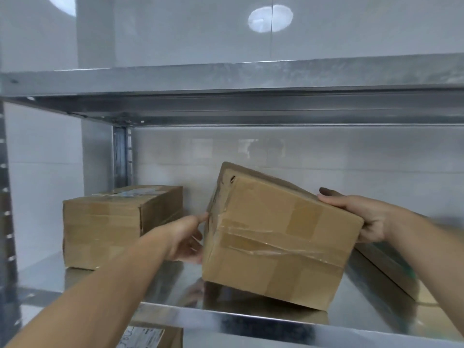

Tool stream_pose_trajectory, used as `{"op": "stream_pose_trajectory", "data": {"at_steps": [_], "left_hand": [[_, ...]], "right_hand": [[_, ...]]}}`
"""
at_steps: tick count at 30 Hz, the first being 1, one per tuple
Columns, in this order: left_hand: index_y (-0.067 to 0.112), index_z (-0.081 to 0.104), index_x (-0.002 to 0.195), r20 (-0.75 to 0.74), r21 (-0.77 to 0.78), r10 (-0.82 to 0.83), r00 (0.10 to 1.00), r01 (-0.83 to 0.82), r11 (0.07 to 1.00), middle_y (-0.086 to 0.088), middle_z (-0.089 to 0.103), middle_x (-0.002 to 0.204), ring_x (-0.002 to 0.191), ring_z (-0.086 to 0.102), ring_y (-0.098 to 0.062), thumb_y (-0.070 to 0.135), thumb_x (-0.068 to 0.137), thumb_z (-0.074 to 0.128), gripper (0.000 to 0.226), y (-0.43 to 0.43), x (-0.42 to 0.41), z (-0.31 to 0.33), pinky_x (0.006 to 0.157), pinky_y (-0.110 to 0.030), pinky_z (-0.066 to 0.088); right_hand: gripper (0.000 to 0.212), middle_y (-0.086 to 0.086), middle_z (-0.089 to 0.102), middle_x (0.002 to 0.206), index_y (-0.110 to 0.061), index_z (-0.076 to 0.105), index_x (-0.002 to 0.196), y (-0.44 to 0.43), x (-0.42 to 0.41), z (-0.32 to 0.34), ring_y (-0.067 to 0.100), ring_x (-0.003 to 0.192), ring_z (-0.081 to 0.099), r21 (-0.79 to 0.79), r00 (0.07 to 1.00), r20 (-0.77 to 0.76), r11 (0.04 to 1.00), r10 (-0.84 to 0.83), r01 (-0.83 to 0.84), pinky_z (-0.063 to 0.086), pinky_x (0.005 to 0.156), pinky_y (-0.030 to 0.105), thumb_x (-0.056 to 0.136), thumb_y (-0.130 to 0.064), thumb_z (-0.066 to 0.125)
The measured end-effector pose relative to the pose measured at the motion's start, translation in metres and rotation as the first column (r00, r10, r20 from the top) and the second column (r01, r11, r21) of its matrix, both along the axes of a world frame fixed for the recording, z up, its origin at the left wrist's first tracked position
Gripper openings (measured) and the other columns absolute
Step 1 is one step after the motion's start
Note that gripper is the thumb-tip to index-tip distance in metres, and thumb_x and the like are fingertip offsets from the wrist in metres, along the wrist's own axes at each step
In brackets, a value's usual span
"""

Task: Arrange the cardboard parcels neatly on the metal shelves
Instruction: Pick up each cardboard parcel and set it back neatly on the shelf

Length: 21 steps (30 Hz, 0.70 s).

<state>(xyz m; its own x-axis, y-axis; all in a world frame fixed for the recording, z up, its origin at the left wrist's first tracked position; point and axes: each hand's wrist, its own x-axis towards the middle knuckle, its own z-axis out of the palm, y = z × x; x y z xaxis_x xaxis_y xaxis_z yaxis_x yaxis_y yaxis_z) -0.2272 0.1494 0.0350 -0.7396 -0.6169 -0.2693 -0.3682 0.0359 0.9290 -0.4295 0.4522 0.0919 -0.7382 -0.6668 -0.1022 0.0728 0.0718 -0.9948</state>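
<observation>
Furthest to the left of the fingers, a first parcel lies flat on the metal shelf, close to the corner post. I think it is put there to begin a row from the corner.

Next comes the left hand. Its thumb lies on the left edge of the tilted parcel and its other fingers go along the left face, so this hand clamps that side. The tilted parcel is between both hands, over the middle of the shelf, with its low near edge at or just above the metal; I cannot tell if it touches. The right hand grips the upper right corner, thumb on top, and the other fingers are hidden behind the cardboard. Holding two opposite sides probably lets the person turn the box square before setting it down.

Between the left fingers and the first parcel there is bare shelf, enough to slide the box to the left. Just beyond the right fingers a third parcel lies on the shelf, so room there is small. The upper shelf is well above both hands.
</observation>
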Motion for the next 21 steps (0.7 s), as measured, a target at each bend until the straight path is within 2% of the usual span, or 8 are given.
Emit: {"op": "stream_pose_trajectory", "data": {"at_steps": [3, 5, 7, 8, 10, 13, 16, 21], "left_hand": [[0.005, 0.070, 0.121, -0.149, 0.117, -0.047, 0.988, 0.064, 0.991, -0.020, 0.072, 0.118, 0.103, 0.072, -0.035, 0.066, 0.097, 0.047, 0.069, 0.018, -0.005, 0.008, 0.092, -0.048, 0.059], [0.006, 0.074, 0.109, -0.260, 0.158, -0.062, 0.964, 0.106, 0.982, -0.018, 0.075, 0.106, 0.088, 0.073, -0.032, 0.054, 0.100, 0.049, 0.055, 0.020, -0.005, 0.019, 0.082, -0.041, 0.060], [0.007, 0.073, 0.105, -0.316, 0.170, -0.050, 0.947, 0.109, 0.979, -0.015, 0.075, 0.097, 0.084, 0.071, -0.030, 0.047, 0.099, 0.054, 0.046, 0.020, -0.004, 0.033, 0.087, -0.041, 0.057], [0.007, 0.074, 0.105, -0.334, 0.169, -0.047, 0.942, 0.108, 0.980, -0.014, 0.075, 0.095, 0.083, 0.072, -0.028, 0.045, 0.099, 0.055, 0.043, 0.020, -0.004, 0.040, 0.086, -0.039, 0.058], [0.010, 0.075, 0.097, -0.357, 0.130, -0.077, 0.931, 0.131, 0.983, -0.008, 0.075, 0.087, 0.075, 0.072, -0.022, 0.043, 0.101, 0.055, 0.039, 0.021, -0.007, 0.056, 0.071, -0.032, 0.062], [0.019, 0.072, 0.084, -0.284, 0.010, -0.091, 0.955, 0.098, 0.995, 0.000, 0.072, 0.074, 0.068, 0.068, -0.017, 0.048, 0.100, 0.055, 0.037, 0.026, -0.011, 0.079, 0.066, -0.030, 0.055], [0.017, 0.071, 0.095, -0.173, -0.139, -0.089, 0.981, 0.065, 0.988, -0.003, 0.072, 0.079, 0.075, 0.067, -0.021, 0.053, 0.097, 0.056, 0.039, 0.027, -0.011, 0.100, 0.079, -0.035, 0.052], [0.013, 0.069, 0.121, -0.015, -0.324, -0.135, 0.991, 0.123, 0.938, -0.007, 0.074, 0.095, 0.079, 0.069, -0.021, 0.048, 0.101, 0.052, 0.044, 0.042, -0.012, 0.121, 0.070, -0.030, 0.054]], "right_hand": [[0.075, -0.002, 0.072, 0.126, -0.042, 0.052, 0.145, 0.010, -0.003, -0.010, 0.020, 0.103, 0.069, -0.079, 0.998, 0.048, 0.996, 0.038, -0.034, 0.047, 0.106, 0.045, 0.074, -0.037, 0.075], [0.053, 0.002, 0.077, 0.108, -0.029, 0.065, 0.133, 0.014, 0.000, -0.020, 0.019, 0.087, 0.074, -0.116, 0.992, 0.086, 0.990, 0.093, -0.083, 0.058, 0.088, 0.040, 0.080, -0.033, 0.070], [0.025, 0.006, 0.078, 0.086, -0.016, 0.072, 0.109, 0.015, 0.004, -0.026, 0.018, 0.067, 0.075, -0.134, 0.983, 0.102, 0.981, 0.155, -0.141, 0.063, 0.062, 0.034, 0.090, -0.027, 0.061], [0.020, 0.007, 0.077, 0.082, -0.013, 0.072, 0.103, 0.016, 0.005, -0.029, 0.019, 0.063, 0.074, -0.117, 0.984, 0.089, 0.983, 0.154, -0.143, 0.062, 0.057, 0.033, 0.094, -0.024, 0.057], [0.024, 0.008, 0.079, 0.092, -0.013, 0.074, 0.105, 0.016, 0.007, -0.035, 0.020, 0.075, 0.076, -0.076, 0.981, 0.036, 0.980, 0.188, -0.185, 0.061, 0.072, 0.034, 0.087, -0.024, 0.062], [0.053, 0.006, 0.075, 0.117, -0.023, 0.080, 0.114, 0.017, 0.007, -0.040, 0.025, 0.107, 0.064, -0.008, 0.967, -0.046, 0.968, 0.250, -0.251, 0.046, 0.100, 0.040, 0.062, -0.033, 0.089], [0.026, 0.005, 0.076, 0.112, -0.025, 0.085, 0.098, 0.006, 0.016, -0.049, 0.026, 0.106, 0.063, -0.017, 0.962, -0.040, 0.962, 0.271, -0.272, 0.053, 0.091, 0.034, 0.077, -0.023, 0.070], [0.031, 0.013, 0.072, 0.103, -0.010, 0.078, 0.099, -0.010, 0.028, -0.065, 0.025, 0.086, 0.070, 0.012, 0.965, 0.032, 0.966, 0.259, -0.259, 0.061, 0.074, 0.035, 0.082, -0.029, 0.060]]}}
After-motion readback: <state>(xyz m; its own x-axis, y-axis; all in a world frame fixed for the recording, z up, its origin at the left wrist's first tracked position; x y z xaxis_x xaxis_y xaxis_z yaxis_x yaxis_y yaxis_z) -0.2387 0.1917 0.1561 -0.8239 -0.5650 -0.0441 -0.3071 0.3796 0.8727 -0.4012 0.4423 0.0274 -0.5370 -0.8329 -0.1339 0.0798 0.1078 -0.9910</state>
